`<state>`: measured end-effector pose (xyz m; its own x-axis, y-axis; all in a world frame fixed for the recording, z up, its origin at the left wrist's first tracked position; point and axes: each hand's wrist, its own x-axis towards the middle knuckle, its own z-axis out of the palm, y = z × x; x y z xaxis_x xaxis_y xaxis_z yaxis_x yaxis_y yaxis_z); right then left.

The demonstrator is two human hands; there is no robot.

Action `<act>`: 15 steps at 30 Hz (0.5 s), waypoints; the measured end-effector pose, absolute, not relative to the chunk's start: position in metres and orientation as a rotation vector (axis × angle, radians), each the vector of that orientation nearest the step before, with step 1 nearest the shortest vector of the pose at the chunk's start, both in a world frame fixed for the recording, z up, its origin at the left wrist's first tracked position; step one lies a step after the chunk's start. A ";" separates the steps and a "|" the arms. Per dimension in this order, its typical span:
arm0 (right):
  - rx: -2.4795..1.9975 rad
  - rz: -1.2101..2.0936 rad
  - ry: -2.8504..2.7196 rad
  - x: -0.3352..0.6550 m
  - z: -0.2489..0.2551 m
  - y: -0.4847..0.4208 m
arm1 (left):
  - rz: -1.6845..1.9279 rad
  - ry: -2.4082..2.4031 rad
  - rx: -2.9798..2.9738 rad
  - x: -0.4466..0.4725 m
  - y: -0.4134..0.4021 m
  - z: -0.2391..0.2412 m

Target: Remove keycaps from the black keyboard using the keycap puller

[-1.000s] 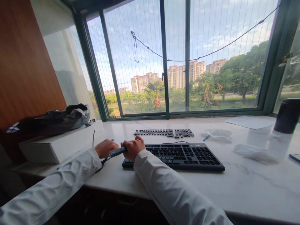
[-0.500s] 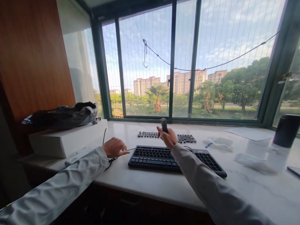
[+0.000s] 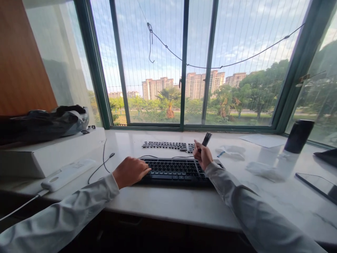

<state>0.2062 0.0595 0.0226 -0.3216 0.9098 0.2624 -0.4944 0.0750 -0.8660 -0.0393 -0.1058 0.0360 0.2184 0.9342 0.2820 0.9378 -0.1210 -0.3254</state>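
Note:
A black keyboard lies in front of me. Dark key sockets show over most of it, while keycaps sit along its front rows. My left hand grips its left end, the thumb on top and the other fingers mostly hidden. Raised above the keyboard's right part, my right hand is wrapped round a slim black tool with a flat end pointing up; its exact kind is unclear. Behind the keyboard, loose keycaps are laid out in rows, partly covered by my right hand.
On the left are a white box under a dark bag, a white power strip and a black cable. Rightward lie clear plastic bags, paper, a black cylinder and a phone-like slab.
My left hand has moved right onto the keyboard's left end. My right hand has shifted right, and the black tool now tilts the other way. The view has turned right.

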 end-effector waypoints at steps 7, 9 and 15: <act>-0.367 1.723 -1.104 0.194 0.018 0.050 | -0.008 -1.778 -2.173 -0.010 -0.137 0.037; -0.357 1.749 -1.072 0.192 0.017 0.047 | -0.042 -1.790 -2.226 0.004 -0.140 0.039; -0.361 1.801 -0.999 0.188 0.020 0.036 | -0.324 -1.764 -2.347 0.039 -0.090 0.044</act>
